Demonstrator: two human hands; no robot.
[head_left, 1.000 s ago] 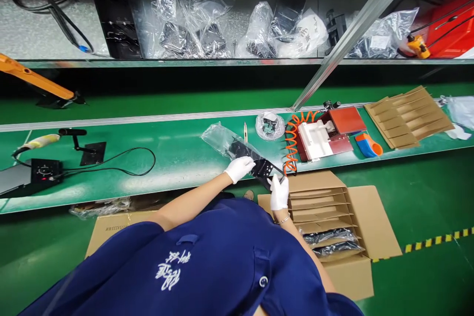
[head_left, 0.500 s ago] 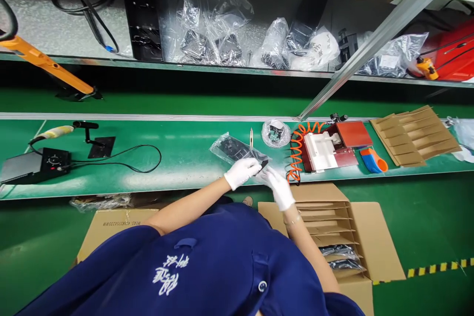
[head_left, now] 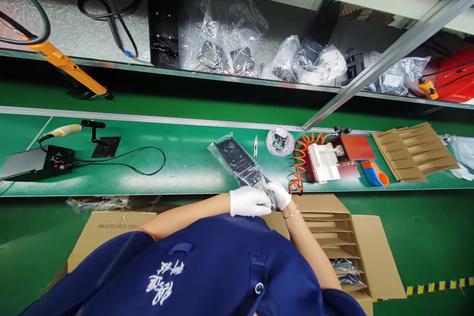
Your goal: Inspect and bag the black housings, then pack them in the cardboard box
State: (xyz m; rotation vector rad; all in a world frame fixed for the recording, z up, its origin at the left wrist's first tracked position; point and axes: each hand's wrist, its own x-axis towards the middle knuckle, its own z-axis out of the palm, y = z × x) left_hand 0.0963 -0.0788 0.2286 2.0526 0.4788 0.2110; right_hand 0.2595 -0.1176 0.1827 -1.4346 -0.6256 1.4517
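A flat black part in a clear plastic bag slants over the near part of the bench. Its lower end lies at my two white-gloved hands. My right hand is closed on the gathered end of the bag. Beside it, my left hand is bent with its fingers together against the same end of the bag; its fingertips are partly hidden. A slim pointed tool like tweezers lies on the green bench just beyond the bag. To its right is a round clear bag of small dark parts.
On the right stand a red and white fixture with an orange coiled hose, a blue-orange tape dispenser and cardboard dividers. A black control box with a cable sits left. An open carton is below the bench edge.
Both hands have come back toward my body, drawing the bag's near end with them. The bag now points more steeply away and no longer lies beside the slim tool's tip. The view has shifted slightly.
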